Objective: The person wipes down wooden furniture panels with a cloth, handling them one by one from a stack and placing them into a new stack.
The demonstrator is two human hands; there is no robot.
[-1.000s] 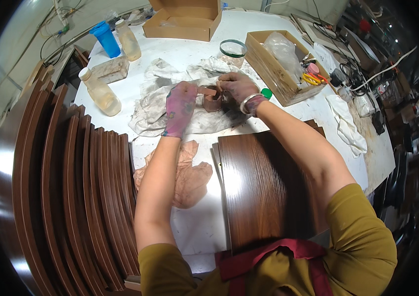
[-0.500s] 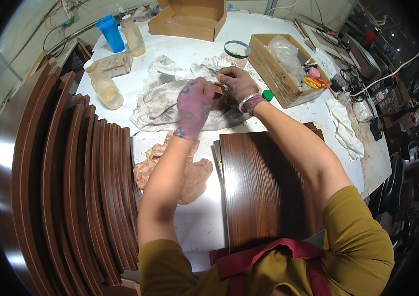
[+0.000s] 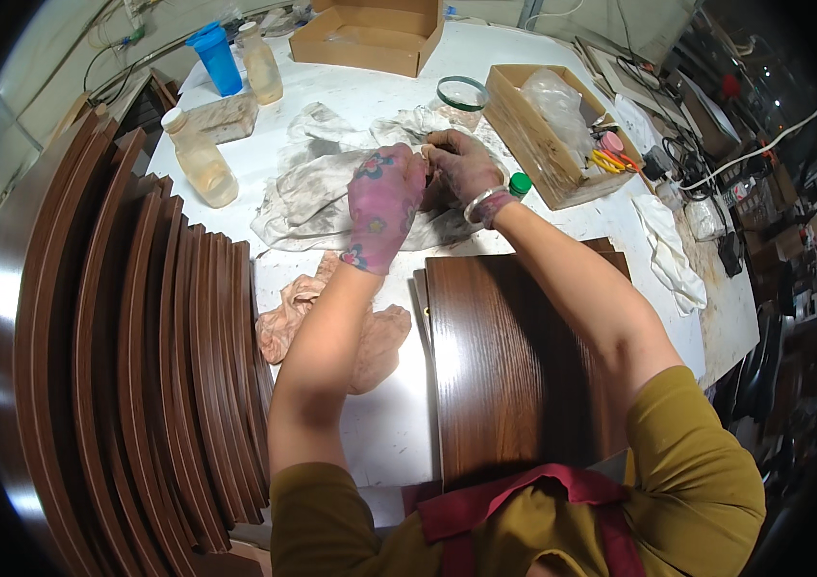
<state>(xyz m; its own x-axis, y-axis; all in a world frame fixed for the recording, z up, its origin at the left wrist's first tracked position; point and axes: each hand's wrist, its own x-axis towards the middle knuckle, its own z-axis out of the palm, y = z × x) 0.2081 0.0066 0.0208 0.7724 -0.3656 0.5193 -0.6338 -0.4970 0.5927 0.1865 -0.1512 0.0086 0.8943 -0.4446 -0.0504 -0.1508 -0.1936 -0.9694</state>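
Observation:
My left hand (image 3: 382,207), in a purple flower-patterned glove, is closed with its fingertips drawn together over the grey-stained white cloth (image 3: 307,197). Right against it is my right hand (image 3: 466,171), in a darker, stained glove with a bangle at the wrist; its fingers are bent inward and closed. Whatever the fingers hold between them is mostly hidden; only a dark brownish patch shows there. A green cap (image 3: 520,185) is just right of my right wrist. Below my hands lies a stack of dark wood-grain boards (image 3: 485,337), and a crumpled pinkish-brown cloth (image 3: 384,346) is partly under my left forearm.
Curved brown boards (image 3: 144,356) stand packed along the left. Behind are a bottle (image 3: 201,163), a blue cup (image 3: 216,62), a block (image 3: 221,122) and an open carton (image 3: 360,53). A box (image 3: 548,178) with plastic and orange-handled tools stands right, near a greenish ring (image 3: 461,108).
My hands have drawn closer together, and the left has turned slightly. The brown piece that showed between them is now mostly covered. The view has shifted a little.

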